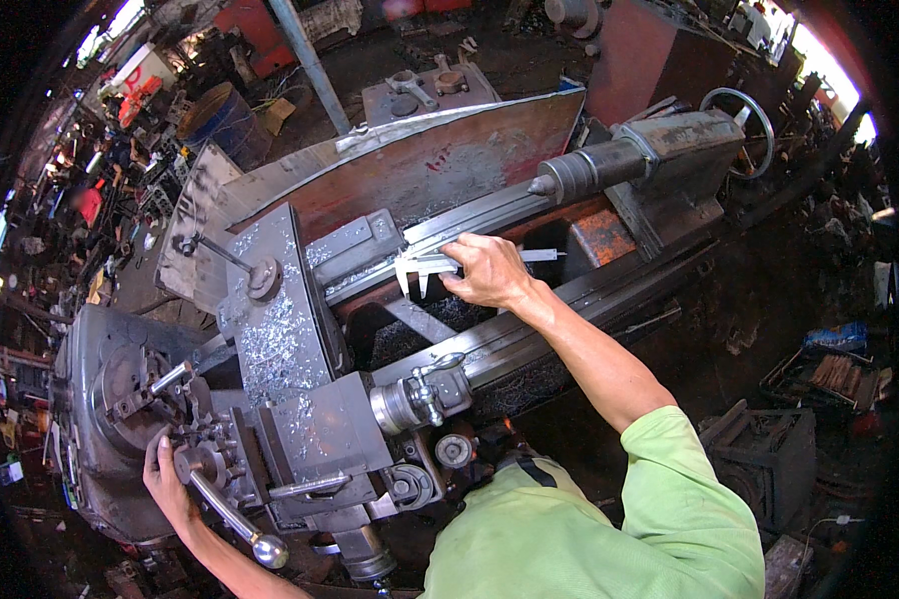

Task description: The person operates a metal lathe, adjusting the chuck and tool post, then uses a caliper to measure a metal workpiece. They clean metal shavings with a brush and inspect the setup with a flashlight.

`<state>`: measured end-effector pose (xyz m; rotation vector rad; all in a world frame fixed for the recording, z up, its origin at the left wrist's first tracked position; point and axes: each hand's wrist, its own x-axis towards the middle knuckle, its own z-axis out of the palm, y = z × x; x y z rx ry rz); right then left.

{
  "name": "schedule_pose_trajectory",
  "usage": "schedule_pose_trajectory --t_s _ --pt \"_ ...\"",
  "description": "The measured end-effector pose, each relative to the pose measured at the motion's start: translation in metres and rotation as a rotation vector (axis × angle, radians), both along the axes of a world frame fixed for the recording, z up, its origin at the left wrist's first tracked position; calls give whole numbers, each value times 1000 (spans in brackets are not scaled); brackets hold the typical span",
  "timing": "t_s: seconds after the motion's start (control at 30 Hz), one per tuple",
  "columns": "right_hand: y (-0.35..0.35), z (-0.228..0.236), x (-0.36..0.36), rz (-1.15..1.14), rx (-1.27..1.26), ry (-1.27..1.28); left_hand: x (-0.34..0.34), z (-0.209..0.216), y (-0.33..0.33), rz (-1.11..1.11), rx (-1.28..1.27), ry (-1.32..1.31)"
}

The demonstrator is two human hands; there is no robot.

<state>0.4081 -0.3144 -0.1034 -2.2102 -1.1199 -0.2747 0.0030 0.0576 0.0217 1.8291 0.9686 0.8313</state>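
A vernier caliper (541,256) is gripped in my right hand (487,272) above the lathe bed (514,341), its jaws pointing left and its beam sticking out to the right. At the lower left, my left hand (170,487) rests against the tool post (205,461), fingers stretched upward and some of them partly hidden. A lever with a ball end (232,519) slants down from the tool post beside this hand. Just beyond it are the chuck (130,394) and a short, bright metal piece (172,377). Metal chips cover the carriage (275,344).
The tailstock (679,150) with its pointed centre (541,186) and handwheel (769,135) stands at the far right of the bed. A rusty splash guard (420,165) runs behind. A crank handle (435,389) juts from the cross slide. Scrap and a blue drum (220,120) lie around.
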Motion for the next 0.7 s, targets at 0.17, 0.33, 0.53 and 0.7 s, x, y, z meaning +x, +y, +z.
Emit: schedule_pose_trajectory --t_s 0.17,0.33,0.53,0.7 --pt "0 -7 2 -21 -3 27 0 1 -1 12 6 12" --pt "-9 -42 22 -272 32 273 7 8 -11 -2 -1 23" --pt "-39 -89 63 -676 52 738 12 12 -24 105 14 58" --pt "-55 -108 84 -623 -59 573 8 11 -28 205 170 -66"
